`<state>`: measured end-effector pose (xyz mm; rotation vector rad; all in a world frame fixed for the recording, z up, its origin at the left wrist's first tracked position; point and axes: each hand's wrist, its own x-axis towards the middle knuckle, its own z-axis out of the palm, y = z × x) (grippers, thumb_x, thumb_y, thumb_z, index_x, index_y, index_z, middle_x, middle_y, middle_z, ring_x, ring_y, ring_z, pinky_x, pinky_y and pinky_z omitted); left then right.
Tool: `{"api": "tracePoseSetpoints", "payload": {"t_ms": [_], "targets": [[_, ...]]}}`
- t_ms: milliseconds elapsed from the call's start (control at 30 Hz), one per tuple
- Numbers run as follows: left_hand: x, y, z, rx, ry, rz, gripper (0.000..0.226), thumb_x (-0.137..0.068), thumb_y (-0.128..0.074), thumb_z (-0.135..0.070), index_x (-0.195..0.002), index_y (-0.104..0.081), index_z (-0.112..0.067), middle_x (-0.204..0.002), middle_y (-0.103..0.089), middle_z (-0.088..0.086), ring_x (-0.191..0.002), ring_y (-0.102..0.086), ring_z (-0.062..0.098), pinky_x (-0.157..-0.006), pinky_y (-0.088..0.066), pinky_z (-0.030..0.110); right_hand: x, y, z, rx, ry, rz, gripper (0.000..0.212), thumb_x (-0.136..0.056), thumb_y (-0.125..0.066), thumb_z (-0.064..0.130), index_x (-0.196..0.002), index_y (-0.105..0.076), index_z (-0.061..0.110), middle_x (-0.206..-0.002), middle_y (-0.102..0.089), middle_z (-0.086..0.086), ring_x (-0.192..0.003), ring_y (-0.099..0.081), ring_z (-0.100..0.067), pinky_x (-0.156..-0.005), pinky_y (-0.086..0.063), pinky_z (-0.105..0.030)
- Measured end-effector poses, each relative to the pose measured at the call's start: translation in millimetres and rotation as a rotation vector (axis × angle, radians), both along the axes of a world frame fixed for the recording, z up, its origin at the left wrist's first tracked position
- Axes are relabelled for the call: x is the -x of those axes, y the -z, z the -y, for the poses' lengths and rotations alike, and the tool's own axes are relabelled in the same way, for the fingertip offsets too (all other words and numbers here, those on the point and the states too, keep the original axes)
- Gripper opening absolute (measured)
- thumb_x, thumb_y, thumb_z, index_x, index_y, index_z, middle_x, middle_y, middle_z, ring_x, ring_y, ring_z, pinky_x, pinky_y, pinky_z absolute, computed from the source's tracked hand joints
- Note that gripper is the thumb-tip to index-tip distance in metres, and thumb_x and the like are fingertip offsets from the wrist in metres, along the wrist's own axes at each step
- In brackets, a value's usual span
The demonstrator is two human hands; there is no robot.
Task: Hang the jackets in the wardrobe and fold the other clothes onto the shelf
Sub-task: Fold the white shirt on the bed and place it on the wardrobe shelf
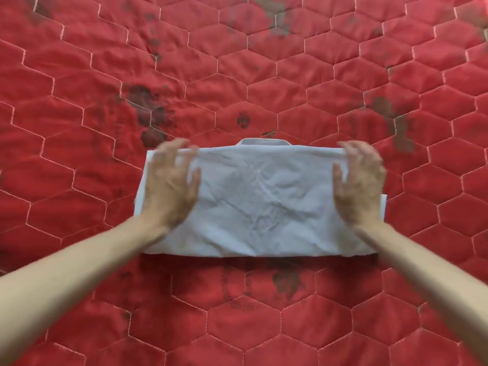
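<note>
Item: shirt (260,199), white, folded into a wide rectangle. Location: middle of the view, lying flat on the quilt (264,62). Condition: creased across the top layer; near edge is a straight fold; far edge is a loose hem stretched between the two hands. A collar (262,141) shows just past the far edge, at its middle. A lower layer of the cloth sticks out a little at the left and right ends.

Item: left hand (169,180). Position: over the left end of the shirt, forearm bare, coming in from the lower left. Grip: fingers spread and loosely bent above the far left corner; motion blur hides whether they pinch the hem or only touch it, so the grip cannot be told.

Item: right hand (360,180). Position: over the right end of the shirt, forearm bare, coming in from the lower right. Grip: fingers bent over the far right corner, blurred likewise; grip cannot be told.

Item: quilt, red, stitched in pale hexagons, with dark blotches scattered across it. It fills the whole view beneath the shirt and arms.
</note>
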<state>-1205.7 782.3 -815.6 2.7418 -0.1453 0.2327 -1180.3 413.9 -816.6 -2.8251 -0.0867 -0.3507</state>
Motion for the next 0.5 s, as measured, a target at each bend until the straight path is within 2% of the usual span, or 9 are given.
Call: {"api": "tracePoseSetpoints", "payload": {"t_ms": [67,133,200,267,367,500], "targets": [[20,11,32,-0.088,0.306,-0.028,0.052,-0.105,-0.043,-0.033,-0.150,-0.053,-0.010,-0.159,-0.045,0.017,-0.146,-0.042,0.040,-0.120,-0.032,0.054,17,10,-25,0.059,-0.335,-0.063,0.048,-0.109,-0.042,0.031,-0.153,-0.048,0.014,-0.162,-0.043,-0.010,-0.153,-0.035,-0.031,-0.122,-0.026,-0.045],[33,27,57,-0.211,0.455,-0.128,0.060,-0.106,-0.037,-0.042,-0.160,-0.040,-0.016,-0.169,-0.030,0.012,-0.157,-0.026,0.035,-0.125,-0.024,0.056,31,26,-43,0.163,-0.447,-0.170,0.054,-0.110,-0.035,0.042,-0.159,-0.042,0.021,-0.169,-0.032,-0.005,-0.157,-0.026,-0.027,-0.125,-0.023,-0.050],[28,42,66,-0.255,0.448,-0.211,0.067,-0.105,-0.032,-0.051,-0.165,-0.027,-0.021,-0.174,-0.018,0.007,-0.161,-0.014,0.031,-0.126,-0.019,0.059,33,38,-45,0.224,-0.344,-0.288,0.061,-0.108,-0.028,0.053,-0.164,-0.029,0.030,-0.173,-0.019,0.000,-0.161,-0.014,-0.024,-0.126,-0.017,-0.056],[11,54,61,-0.252,0.344,-0.275,0.072,-0.104,-0.028,-0.058,-0.166,-0.021,-0.023,-0.175,-0.011,0.005,-0.161,-0.007,0.031,-0.125,-0.016,0.063,24,45,-34,0.235,-0.157,-0.372,0.065,-0.105,-0.022,0.059,-0.166,-0.015,0.036,-0.175,-0.006,0.004,-0.162,-0.002,-0.024,-0.127,-0.006,-0.056],[-10,64,44,-0.241,0.221,-0.351,0.075,-0.102,-0.020,-0.065,-0.167,-0.008,-0.030,-0.176,0.002,0.000,-0.161,0.007,0.029,-0.127,-0.001,0.060,11,49,-15,0.167,0.091,-0.429,0.069,-0.104,-0.013,0.065,-0.166,-0.007,0.037,-0.175,-0.002,0.005,-0.162,0.001,-0.026,-0.129,-0.004,-0.055],[-14,67,41,-0.225,0.232,-0.328,0.074,-0.103,-0.020,-0.065,-0.167,-0.003,-0.032,-0.175,0.007,-0.001,-0.161,0.013,0.026,-0.128,0.005,0.057,9,55,-13,0.145,0.128,-0.417,0.070,-0.103,-0.011,0.068,-0.166,-0.005,0.039,-0.175,0.001,0.006,-0.162,0.003,-0.023,-0.130,-0.002,-0.051]]}}
